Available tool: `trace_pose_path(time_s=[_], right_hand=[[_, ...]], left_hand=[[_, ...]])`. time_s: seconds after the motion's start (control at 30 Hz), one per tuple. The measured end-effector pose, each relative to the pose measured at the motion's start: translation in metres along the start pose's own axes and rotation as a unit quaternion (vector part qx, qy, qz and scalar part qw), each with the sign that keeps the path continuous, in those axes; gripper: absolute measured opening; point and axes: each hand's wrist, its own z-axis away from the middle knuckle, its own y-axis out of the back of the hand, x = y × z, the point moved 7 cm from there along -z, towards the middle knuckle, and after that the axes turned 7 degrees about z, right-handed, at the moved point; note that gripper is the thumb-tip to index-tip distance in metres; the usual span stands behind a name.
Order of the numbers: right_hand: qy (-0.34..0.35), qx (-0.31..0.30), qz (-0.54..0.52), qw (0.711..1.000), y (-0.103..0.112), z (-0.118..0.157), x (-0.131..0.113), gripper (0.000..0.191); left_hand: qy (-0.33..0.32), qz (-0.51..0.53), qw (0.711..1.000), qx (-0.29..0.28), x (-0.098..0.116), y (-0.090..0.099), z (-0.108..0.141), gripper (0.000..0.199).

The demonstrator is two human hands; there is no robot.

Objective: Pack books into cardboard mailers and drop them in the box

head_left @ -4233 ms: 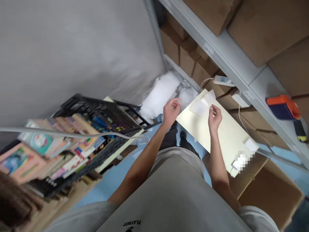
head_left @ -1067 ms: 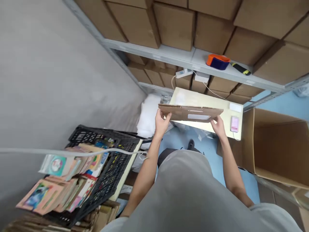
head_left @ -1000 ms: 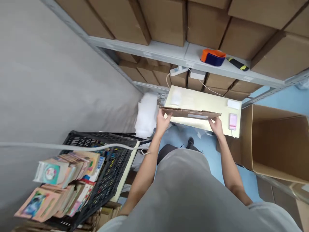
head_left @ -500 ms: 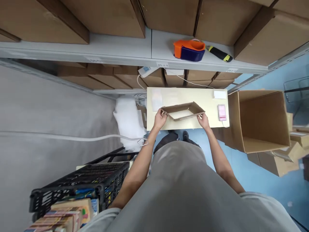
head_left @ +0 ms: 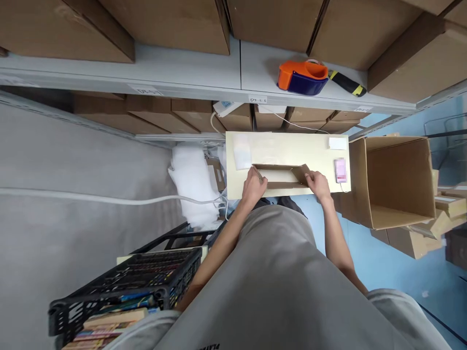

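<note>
Between my hands, a small brown cardboard box stands over the near part of the pale tabletop, its middle open so that the pale surface shows through. My left hand is closed around the box's left end. At the right end, my right hand grips a cardboard panel with thumb and fingers. A translucent white sheet lies behind my left hand. To the right of my right hand are a pink item, blurred, and a white rectangular piece.
A large open carton stands right of the table. White foam wrap and a black crate with books are at left. Ahead, the shelf holds boxes, an orange tape dispenser and a black-yellow utility knife. A white cable crosses left.
The box has gone from a skewed, slanting outline to a squarer one, lower and nearer me. Both hands have shifted right and now reach over its ends. The camera view has moved slightly.
</note>
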Motion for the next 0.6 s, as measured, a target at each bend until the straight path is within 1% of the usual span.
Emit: trace_pose_path(time_s=[0.07, 0.13, 0.23, 0.3, 0.37, 0.4, 0.47, 0.53, 0.6], right_hand=[[0.010, 0.013, 0.061, 0.998, 0.005, -0.007, -0.007, 0.039], [0.011, 0.042, 0.083, 0.996, 0.011, -0.011, -0.012, 0.036], [-0.001, 0.059, 0.083, 0.995, 0.013, -0.012, -0.017, 0.035], [-0.011, 0.043, 0.078, 0.996, 0.009, -0.013, -0.018, 0.042], [-0.002, 0.024, 0.075, 0.997, 0.004, -0.013, -0.021, 0.050], [0.018, 0.017, 0.072, 0.997, 0.001, -0.013, -0.023, 0.053], [0.084, 0.003, 0.061, 0.995, -0.003, -0.011, -0.029, 0.055], [0.165, -0.015, 0.049, 0.985, -0.008, -0.006, -0.030, 0.056], [0.234, -0.035, 0.044, 0.971, -0.011, -0.001, -0.024, 0.062]], left_hand=[[-0.031, -0.081, 0.996, -0.002, 0.005, -0.003, 0.004, 0.033], [-0.059, -0.117, 0.991, -0.008, 0.011, -0.009, 0.008, 0.032], [-0.080, -0.112, 0.990, -0.008, 0.017, -0.021, 0.011, 0.034], [-0.072, -0.087, 0.994, 0.000, 0.018, -0.029, 0.011, 0.037], [-0.065, -0.070, 0.995, 0.001, 0.020, -0.038, 0.011, 0.041], [-0.066, -0.070, 0.995, -0.005, 0.020, -0.042, 0.011, 0.043], [-0.071, -0.078, 0.994, -0.021, 0.022, -0.049, 0.013, 0.047], [-0.072, -0.059, 0.995, -0.031, 0.022, -0.050, 0.016, 0.049], [-0.082, -0.043, 0.995, -0.039, 0.022, -0.049, 0.018, 0.051]])
